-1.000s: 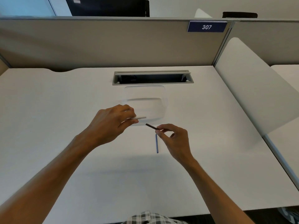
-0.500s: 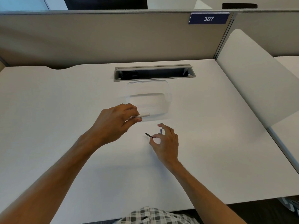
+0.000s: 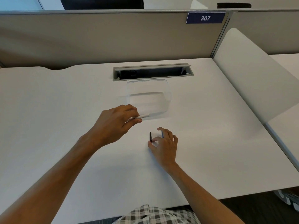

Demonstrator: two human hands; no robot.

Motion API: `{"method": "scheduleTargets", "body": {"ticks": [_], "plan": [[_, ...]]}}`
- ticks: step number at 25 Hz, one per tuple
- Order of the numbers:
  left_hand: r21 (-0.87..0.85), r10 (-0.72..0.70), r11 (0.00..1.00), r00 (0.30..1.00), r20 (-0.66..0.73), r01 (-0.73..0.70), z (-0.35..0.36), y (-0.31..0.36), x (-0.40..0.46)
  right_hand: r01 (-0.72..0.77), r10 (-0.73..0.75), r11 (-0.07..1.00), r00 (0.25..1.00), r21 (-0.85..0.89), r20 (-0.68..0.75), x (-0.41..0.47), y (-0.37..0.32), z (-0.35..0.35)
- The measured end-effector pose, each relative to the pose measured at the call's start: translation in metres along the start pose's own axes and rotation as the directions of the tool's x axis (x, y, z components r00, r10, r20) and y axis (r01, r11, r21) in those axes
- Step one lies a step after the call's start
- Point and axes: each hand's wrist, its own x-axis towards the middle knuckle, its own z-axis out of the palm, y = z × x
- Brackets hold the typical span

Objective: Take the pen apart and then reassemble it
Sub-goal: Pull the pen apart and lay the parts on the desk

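The pen is in pieces on the white desk (image 3: 64, 110), all of it just on the near side of the clear plastic box (image 3: 148, 97) that sits below the cable slot (image 3: 152, 72).

The left hand (image 3: 116, 123) hovers at the box's near left corner, fingers and thumb curled round the pale pen barrel (image 3: 142, 116), whose open end pokes out toward the box. Nearer than the box and slightly to its right, the right hand (image 3: 163, 143) rests low on the desk, thumb and forefinger pinched on the lower end of a short dark piece (image 3: 150, 136), the other fingers spread loosely. A sliver of blue, likely the refill (image 3: 162, 135), shows just behind those fingers; most of it is hidden.

It looks to me like the dark piece is being set down or sorted while the barrel waits. To do this well, I'd lay the small part flat and clear of the refill so neither rolls, keeping both close to the box. The barrel should be held steady with its open end facing the right hand, ready for whichever piece goes in first.
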Motion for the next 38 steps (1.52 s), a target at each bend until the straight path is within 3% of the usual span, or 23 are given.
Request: {"method": "scheduleTargets", "body": {"ticks": [4,9,13,16,18,21,25,32,35,38], "plan": [[0.002,-0.002,1.0,1.0,-0.011,0.002,-0.001,-0.001,-0.003,-0.003,0.003,1.0,1.0,-0.01,0.01,0.0,0.001,0.002],[-0.006,0.005,1.0,1.0,-0.005,-0.005,0.004,0.001,-0.008,-0.035,0.042,0.998,0.99,0.056,-0.135,0.006,0.008,-0.006],[-0.014,0.002,1.0,1.0,-0.014,-0.002,0.007,0.003,-0.009,-0.082,0.094,0.993,0.987,0.088,-0.133,0.012,0.022,-0.017],[-0.014,0.003,1.0,1.0,-0.007,-0.003,0.01,0.006,-0.007,-0.066,0.106,0.949,0.988,0.308,-0.114,0.014,0.024,-0.029],[-0.003,-0.005,1.0,1.0,0.007,0.005,0.013,0.009,-0.006,-0.064,0.116,0.85,0.991,0.523,-0.067,0.015,0.016,-0.043],[0.049,-0.004,0.999,1.0,0.031,0.002,0.021,0.015,-0.003,0.048,-0.028,0.766,0.999,0.642,-0.042,0.015,-0.002,-0.071],[0.054,-0.004,0.999,0.995,0.097,-0.001,0.029,0.026,0.003,0.103,-0.201,0.766,0.976,0.635,0.084,0.021,-0.014,-0.1],[0.004,-0.077,0.997,0.993,0.087,0.077,0.024,0.026,0.006,0.029,-0.209,0.779,0.954,0.627,0.216,0.036,-0.002,-0.12],[0.048,-0.054,0.998,0.993,0.106,0.049,0.024,0.025,0.007,0.107,-0.266,0.875,0.921,0.473,0.283,0.038,-0.005,-0.119],[0.085,-0.035,0.996,0.989,0.142,0.023,0.029,0.027,0.009,0.289,-0.357,0.922,0.892,0.258,0.277,0.04,-0.017,-0.113]]}}
